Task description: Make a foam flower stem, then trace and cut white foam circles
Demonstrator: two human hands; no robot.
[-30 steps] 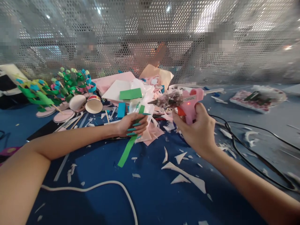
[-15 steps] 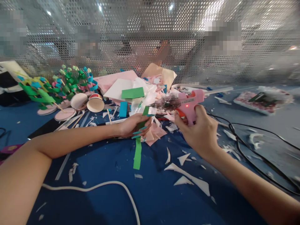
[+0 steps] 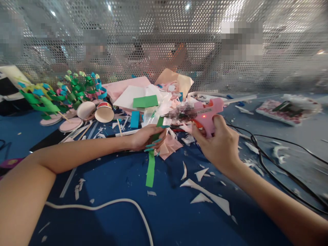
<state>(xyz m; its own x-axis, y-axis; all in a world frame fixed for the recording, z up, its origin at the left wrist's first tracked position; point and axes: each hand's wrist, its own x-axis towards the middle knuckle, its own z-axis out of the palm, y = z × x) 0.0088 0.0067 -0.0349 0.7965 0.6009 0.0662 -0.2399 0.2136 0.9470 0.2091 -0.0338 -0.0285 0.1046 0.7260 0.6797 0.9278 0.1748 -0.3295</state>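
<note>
My left hand (image 3: 147, 136) is closed around a long green paper strip (image 3: 151, 167) that hangs down from the fist to the blue tabletop. My right hand (image 3: 217, 141) grips a pink hot glue gun (image 3: 205, 111); its glue-crusted nozzle points left, close to the strip's top end above my left hand. A red light glows on the gun's body. Both hands hover over a heap of pink, white and green paper scraps (image 3: 143, 99).
Green and blue paper flowers on sticks (image 3: 58, 94) stand at the far left beside overturned paper cups (image 3: 104, 112). A black cable (image 3: 276, 171) loops at the right, a white cord (image 3: 102, 205) in front. White paper cuttings litter the blue table (image 3: 179, 212). A perforated metal screen (image 3: 164, 41) closes the back.
The green strip has swung from a slant to hanging straight down. The glue gun's nozzle has moved a little nearer my left hand. Both hands have otherwise held their places.
</note>
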